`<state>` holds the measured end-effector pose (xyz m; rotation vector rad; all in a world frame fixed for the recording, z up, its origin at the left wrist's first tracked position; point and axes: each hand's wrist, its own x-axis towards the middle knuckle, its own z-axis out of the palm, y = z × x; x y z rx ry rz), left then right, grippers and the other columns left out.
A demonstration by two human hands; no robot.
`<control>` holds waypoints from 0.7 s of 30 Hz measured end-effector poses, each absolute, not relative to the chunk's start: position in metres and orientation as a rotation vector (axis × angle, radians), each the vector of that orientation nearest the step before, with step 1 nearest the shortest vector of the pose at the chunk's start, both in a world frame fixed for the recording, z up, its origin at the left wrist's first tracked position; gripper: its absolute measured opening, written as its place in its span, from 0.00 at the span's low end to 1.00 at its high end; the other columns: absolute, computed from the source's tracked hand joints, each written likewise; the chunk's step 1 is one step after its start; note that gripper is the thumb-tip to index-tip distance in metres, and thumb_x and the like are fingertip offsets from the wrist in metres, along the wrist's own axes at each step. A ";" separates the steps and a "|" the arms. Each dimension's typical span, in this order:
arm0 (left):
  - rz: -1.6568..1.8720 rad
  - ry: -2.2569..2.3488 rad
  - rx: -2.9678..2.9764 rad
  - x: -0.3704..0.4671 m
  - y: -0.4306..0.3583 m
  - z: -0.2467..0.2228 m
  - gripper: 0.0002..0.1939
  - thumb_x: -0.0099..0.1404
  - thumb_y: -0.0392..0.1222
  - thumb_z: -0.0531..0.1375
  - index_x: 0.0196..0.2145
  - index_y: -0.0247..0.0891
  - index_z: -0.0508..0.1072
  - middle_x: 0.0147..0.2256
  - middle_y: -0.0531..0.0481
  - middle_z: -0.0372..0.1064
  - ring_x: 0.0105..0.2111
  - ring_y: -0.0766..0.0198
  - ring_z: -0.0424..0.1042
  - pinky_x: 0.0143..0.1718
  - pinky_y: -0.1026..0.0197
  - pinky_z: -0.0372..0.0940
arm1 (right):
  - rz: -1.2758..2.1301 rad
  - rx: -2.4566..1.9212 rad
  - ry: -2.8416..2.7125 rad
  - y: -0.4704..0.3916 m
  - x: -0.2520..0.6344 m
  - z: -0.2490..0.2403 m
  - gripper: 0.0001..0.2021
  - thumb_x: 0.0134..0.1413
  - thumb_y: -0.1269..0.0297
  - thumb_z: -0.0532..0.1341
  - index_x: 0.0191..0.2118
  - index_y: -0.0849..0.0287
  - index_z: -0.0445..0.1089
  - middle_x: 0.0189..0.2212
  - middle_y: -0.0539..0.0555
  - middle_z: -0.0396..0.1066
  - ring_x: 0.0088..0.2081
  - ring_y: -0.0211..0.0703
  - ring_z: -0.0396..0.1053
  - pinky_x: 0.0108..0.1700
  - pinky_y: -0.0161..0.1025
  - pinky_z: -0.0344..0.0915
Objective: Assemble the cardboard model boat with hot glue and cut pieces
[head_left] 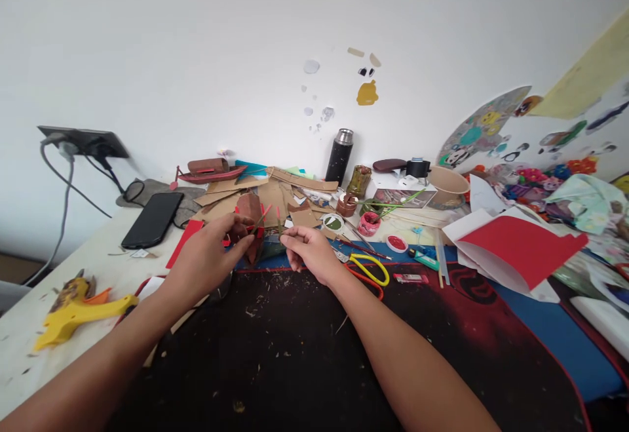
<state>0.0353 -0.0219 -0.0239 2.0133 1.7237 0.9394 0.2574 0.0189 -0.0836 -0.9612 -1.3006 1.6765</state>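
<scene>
My left hand (213, 248) pinches a thin green stick (257, 223) with a red tip, slanting up to the right. Opposite it, my right hand (310, 252) grips a second thin stick (279, 217), also red-tipped and nearly upright. The two hands are a short way apart over the far part of the dark mat (295, 347). Just behind the left fingers sits a small brown and red model (250, 208), partly hidden by that hand. Scissors (368, 271) with yellow and orange handles lie right of my right wrist.
A yellow glue gun (78, 311) and black phone (153, 220) lie at left. Cardboard scraps (272, 199) and a red model boat (213, 173) line the back. A black flask (340, 157), paint jars (369, 223) and red paper (523, 248) stand or lie to the right.
</scene>
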 end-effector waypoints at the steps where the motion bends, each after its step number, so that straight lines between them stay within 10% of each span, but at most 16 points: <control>1: 0.912 1.695 2.045 0.040 -0.018 -0.022 0.19 0.67 0.55 0.58 0.49 0.43 0.74 0.39 0.46 0.83 0.42 0.48 0.81 0.42 0.52 0.70 | 1.677 -0.959 -1.296 0.019 0.258 -0.083 0.20 0.51 0.46 0.73 0.38 0.56 0.71 0.18 0.44 0.71 0.16 0.35 0.65 0.17 0.32 0.56; 21: 0.616 1.524 2.648 0.101 0.031 -0.016 0.22 0.74 0.44 0.50 0.52 0.41 0.82 0.48 0.41 0.83 0.48 0.48 0.81 0.50 0.52 0.72 | 1.608 -0.934 -1.179 0.031 0.265 -0.076 0.23 0.54 0.42 0.73 0.36 0.56 0.69 0.16 0.41 0.68 0.14 0.34 0.64 0.17 0.31 0.58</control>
